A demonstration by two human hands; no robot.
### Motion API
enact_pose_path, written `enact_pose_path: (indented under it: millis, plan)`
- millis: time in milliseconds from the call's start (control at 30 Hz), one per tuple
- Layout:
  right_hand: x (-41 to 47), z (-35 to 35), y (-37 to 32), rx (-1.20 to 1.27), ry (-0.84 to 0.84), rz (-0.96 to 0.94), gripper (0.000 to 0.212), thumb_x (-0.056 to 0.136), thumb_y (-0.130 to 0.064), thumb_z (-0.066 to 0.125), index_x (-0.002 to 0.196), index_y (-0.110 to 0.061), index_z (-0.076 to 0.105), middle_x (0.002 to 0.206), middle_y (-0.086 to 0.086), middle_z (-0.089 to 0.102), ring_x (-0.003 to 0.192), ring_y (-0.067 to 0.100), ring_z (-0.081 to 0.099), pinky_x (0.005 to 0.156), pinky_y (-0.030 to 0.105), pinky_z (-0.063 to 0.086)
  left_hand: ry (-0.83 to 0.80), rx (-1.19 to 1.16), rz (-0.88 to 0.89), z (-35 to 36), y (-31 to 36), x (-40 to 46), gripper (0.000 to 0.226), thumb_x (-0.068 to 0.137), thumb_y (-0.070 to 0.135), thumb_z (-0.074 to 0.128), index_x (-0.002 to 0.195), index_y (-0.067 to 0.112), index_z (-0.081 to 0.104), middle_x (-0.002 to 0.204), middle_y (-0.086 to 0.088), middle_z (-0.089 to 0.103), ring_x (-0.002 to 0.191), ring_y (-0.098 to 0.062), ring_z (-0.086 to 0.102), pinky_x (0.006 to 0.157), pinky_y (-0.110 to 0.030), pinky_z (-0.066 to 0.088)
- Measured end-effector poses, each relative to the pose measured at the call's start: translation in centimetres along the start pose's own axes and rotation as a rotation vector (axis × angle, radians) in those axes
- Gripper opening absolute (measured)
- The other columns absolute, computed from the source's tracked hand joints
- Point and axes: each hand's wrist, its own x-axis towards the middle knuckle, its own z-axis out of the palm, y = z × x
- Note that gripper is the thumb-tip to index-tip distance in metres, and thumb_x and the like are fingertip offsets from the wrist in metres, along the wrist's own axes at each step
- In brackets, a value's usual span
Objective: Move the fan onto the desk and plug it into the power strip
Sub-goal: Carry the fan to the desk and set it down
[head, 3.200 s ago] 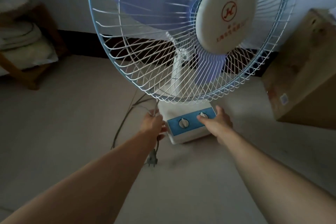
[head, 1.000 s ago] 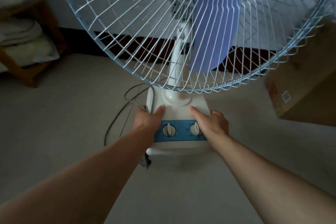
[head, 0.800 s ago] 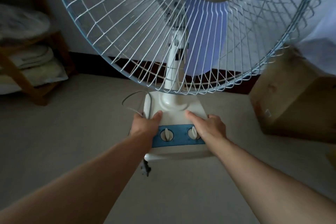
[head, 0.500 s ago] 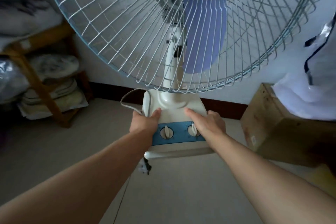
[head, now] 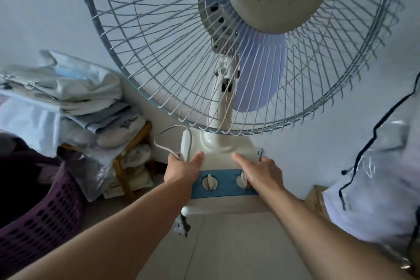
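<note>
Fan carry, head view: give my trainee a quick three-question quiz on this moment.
1. True or false: the fan is standing on the desk.
2. Multiple choice: what hangs below the base's front left corner? A) a knob B) the plug C) a power strip
3. Fill in: the left hand grips the base's left side together with the white ____.

Key:
1. False. Both hands hold it up by the base; the right hand has its thumb on top and its fingers over the right edge. No desk is in view.
2. B
3. cord
</note>
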Motion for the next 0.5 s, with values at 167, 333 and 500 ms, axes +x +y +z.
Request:
enact_pose_path:
  millis: [167,333,500]
  plan:
    - [-3.7,-6.0,-10.0,-0.005,-0.022,-0.035,0.071,0.054,-0.079,0.052,0.089,-0.017,0.058,0.080,-0.003,0.057,0.069,0.014,0.052,0.053,0.025,0.035,0.001,-0.044,-0.001,-4.9,10.4,-4.1,0.061,0.075,0.046,0.069,0.124,0.016,0.047,0.094,-0.002,0.056,0.086,-0.024,0.058,0.084,-0.036,0.050]
    - [-7.5,-11.4,-18.3,-0.005,-0.020,-0.066,0.068,0.054,-0.077,0.054,0.088,-0.018,0.055,0.075,-0.005,0.052,0.066,0.013,0.048,0.049,0.023,0.031,0.027,-0.047,0.008,-9.1,18.7,-8.2,0.060,0.076,0.047,0.067,0.122,0.015,0.048,0.085,0.000,0.052,0.076,-0.021,0.052,0.076,-0.032,0.043]
    - [-11.0,-14.7,-24.0,-0.032,-0.034,-0.139,0.068,0.055,-0.076,0.055,0.088,-0.017,0.054,0.073,-0.006,0.050,0.064,0.011,0.047,0.048,0.022,0.032,0.065,-0.076,0.005,-13.2,23.8,-12.1,0.061,0.077,0.047,0.066,0.124,0.014,0.045,0.089,-0.003,0.054,0.073,-0.020,0.051,0.074,-0.033,0.039]
